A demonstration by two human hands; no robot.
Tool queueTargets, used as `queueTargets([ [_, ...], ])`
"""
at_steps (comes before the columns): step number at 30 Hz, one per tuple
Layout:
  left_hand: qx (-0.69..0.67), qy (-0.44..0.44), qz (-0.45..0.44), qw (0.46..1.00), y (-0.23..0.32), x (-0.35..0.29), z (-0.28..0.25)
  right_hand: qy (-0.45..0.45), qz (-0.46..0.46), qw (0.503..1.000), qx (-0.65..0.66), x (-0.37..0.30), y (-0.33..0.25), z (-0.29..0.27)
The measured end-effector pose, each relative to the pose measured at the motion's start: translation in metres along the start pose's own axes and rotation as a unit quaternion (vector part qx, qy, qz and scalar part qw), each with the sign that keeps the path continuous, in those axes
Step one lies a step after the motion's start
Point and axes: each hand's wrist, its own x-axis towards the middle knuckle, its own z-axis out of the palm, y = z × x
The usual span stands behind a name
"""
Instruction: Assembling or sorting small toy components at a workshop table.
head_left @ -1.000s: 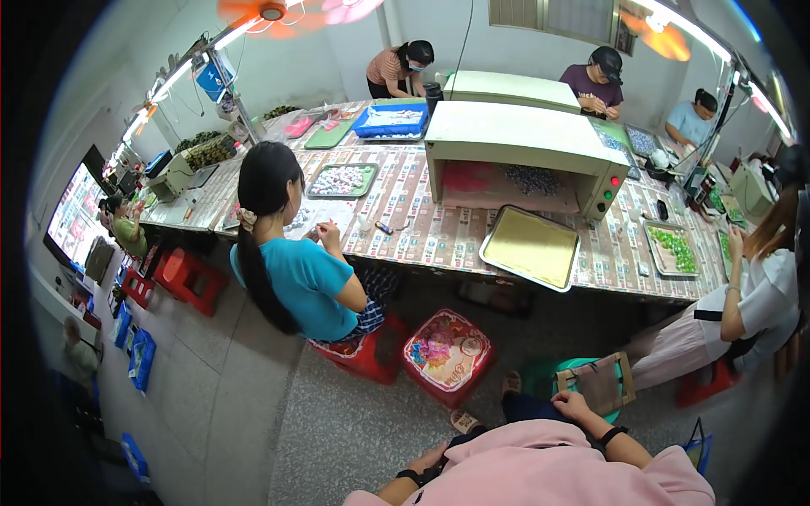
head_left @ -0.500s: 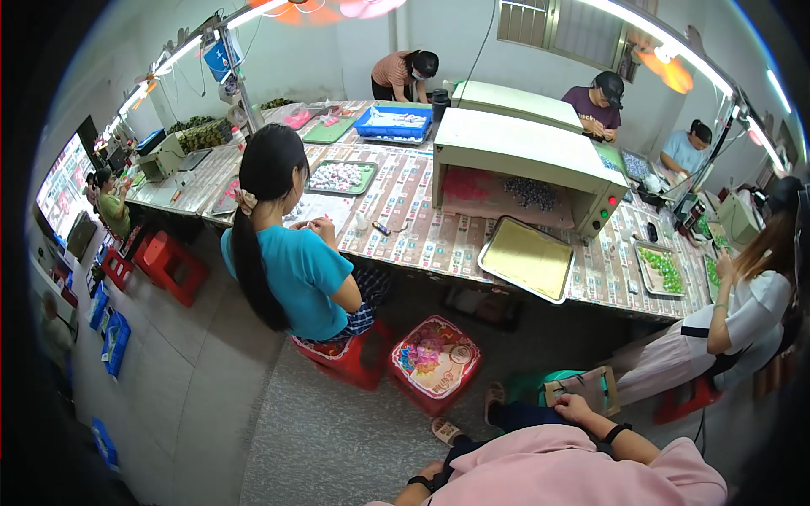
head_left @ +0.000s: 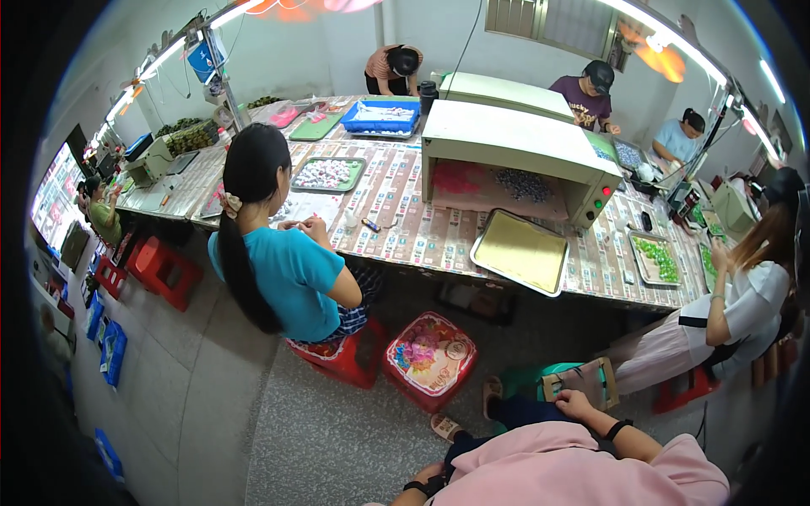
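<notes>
My right hand (head_left: pixel 575 404) lies on my dark-trousered thigh, its fingers loosely bent and nothing visible in them. Close by it is a tan, board-like piece (head_left: pixel 591 381) above a green stool (head_left: pixel 523 379). Low in the view, my left hand (head_left: pixel 429 473) rests by my other thigh; its fingers are mostly hidden beside my pink top (head_left: pixel 574 464). Dark bands circle both wrists. Before my feet stands a red stool (head_left: pixel 431 354) with a flower-patterned top.
A long patterned worktable (head_left: pixel 384 228) crosses ahead, bearing a box-shaped machine (head_left: pixel 515 139), a yellow-lined tray (head_left: pixel 521 253), a blue tray (head_left: pixel 380 116) and a tray of green pieces (head_left: pixel 656 258). A person in blue (head_left: pixel 287 270) sits at left, another in white (head_left: pixel 747 308) at right; several others work beyond.
The whole view has shifted slightly, so the table and people sit a little farther left. Across the table, the person in purple now has their hands farther apart. My own hands stay in place.
</notes>
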Motion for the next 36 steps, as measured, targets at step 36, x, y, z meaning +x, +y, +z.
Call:
queueTargets([
  [36,0.080,0.017,0.111,0.990,-0.015,0.027,-0.083,0.008,-0.049,0.999,-0.006,0.017,-0.004,0.021],
])
